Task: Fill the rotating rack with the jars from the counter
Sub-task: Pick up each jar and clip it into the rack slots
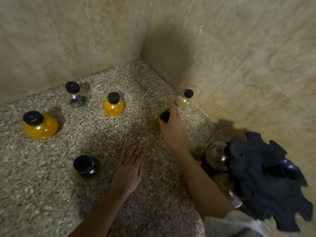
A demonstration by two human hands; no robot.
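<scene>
I see the right hand (171, 120) stretched out over the speckled counter (51, 194), its fingers wrapped around the black cap of a pale jar (156, 117) near the corner. The left hand (128, 171) lies flat on the counter, fingers released and spread. The black rotating rack (266, 177) stands at the right, with a few jars under its notched top. Two orange jars (41, 129) stand further left.
</scene>
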